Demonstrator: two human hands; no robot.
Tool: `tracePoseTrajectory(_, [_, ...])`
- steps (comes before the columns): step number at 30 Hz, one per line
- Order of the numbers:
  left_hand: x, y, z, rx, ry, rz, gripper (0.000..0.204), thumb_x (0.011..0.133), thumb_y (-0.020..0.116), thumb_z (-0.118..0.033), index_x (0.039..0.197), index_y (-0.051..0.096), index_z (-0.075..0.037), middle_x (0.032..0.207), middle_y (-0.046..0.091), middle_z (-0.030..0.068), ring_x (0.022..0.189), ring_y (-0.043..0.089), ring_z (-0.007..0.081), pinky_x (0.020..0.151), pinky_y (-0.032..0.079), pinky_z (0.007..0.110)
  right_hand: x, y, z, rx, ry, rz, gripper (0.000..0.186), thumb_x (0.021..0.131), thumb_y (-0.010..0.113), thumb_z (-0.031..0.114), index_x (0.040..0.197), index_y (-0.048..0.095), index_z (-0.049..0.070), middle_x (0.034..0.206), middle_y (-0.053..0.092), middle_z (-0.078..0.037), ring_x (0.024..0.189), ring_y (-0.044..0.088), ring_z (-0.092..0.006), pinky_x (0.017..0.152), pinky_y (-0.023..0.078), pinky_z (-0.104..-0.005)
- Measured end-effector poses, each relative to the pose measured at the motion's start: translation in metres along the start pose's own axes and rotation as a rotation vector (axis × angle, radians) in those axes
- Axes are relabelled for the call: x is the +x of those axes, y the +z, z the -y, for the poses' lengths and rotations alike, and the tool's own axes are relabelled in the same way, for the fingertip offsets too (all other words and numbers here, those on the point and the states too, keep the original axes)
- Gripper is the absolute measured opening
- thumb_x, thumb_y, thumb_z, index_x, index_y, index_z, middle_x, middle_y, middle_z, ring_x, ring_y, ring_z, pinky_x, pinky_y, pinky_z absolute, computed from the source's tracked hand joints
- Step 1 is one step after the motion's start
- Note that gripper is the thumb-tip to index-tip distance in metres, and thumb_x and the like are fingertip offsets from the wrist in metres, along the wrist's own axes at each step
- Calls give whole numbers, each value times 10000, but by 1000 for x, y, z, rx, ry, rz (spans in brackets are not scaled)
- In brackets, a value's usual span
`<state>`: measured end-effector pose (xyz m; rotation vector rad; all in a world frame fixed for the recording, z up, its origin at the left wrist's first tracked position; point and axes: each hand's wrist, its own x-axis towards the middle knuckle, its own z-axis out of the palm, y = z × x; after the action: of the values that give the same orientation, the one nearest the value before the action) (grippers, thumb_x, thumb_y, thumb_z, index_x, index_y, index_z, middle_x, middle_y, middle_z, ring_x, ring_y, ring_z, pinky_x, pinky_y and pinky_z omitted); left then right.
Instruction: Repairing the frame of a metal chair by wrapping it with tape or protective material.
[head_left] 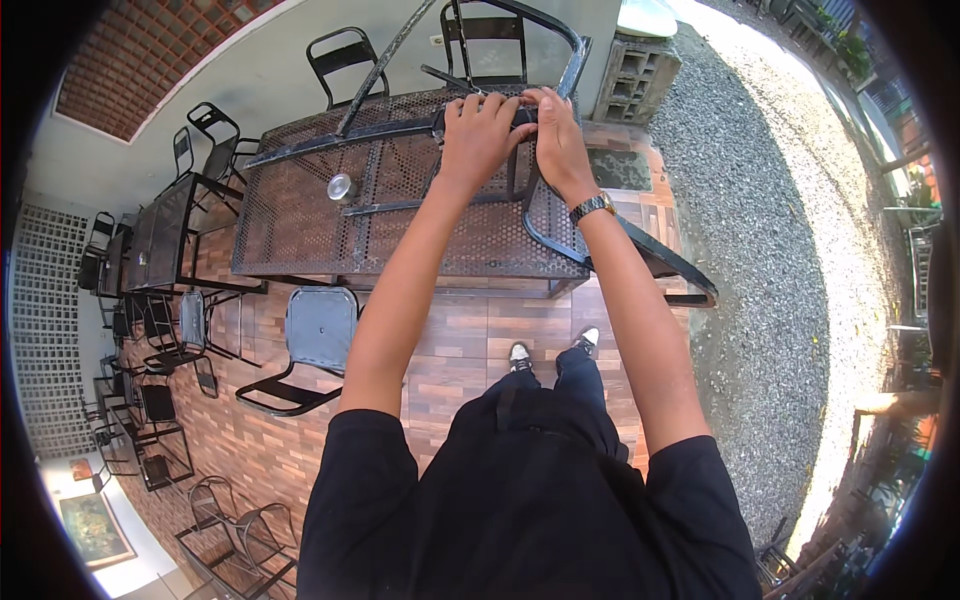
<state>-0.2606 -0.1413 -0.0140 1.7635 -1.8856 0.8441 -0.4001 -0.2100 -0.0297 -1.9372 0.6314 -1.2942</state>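
Observation:
My left hand (pixel 478 132) and my right hand (pixel 556 140) both grip the seat edge of a black metal chair (pixel 560 245) that is lifted upside down over a black perforated metal table (pixel 300 220). The chair's curved legs rise away from me toward the wall, and its back frame hangs down past the table's right edge. A watch sits on my right wrist. A small silver can (pixel 342 187) stands on the table, left of my left forearm.
A grey-seated metal chair (pixel 312 345) stands at the table's near left side. More black tables and chairs (pixel 160 300) fill the left. Concrete blocks (pixel 636 75) sit at the far right corner. Gravel (pixel 760 250) borders the wood-pattern floor on the right.

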Motion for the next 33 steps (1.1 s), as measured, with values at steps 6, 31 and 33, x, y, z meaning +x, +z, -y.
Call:
tracePoseTrajectory(6, [3,6,-6,-75,-53,-23,401,936,687,-465,1169,734,-141,1025,701,16,983,629,244,904,436,447,1,-3,10,261,158,-79,553,1148,312,409,1299,622,-24,1282,685,-179,1260,595,-316,1114,407,-381])
tracePoseTrajectory(31, [45,-15,-9,-1167,-1128,-355,400,1096,453,-161,1429,512,52,1245,689,173,1141,675,238,994,539,354,30,-38,-13,-222,-443,311,585,901,771,404,1373,621,93,1397,593,-148,1376,447,-415,1159,383,-507])
tracePoseTrajectory(33, [52,-23,-16,-1172,-1138,-416,361,1086,463,-118,1392,553,52,1249,687,165,1142,672,232,1013,527,342,35,-30,-23,-316,-483,463,508,932,735,355,1355,629,96,1387,615,-132,1367,466,-401,1173,372,-512])
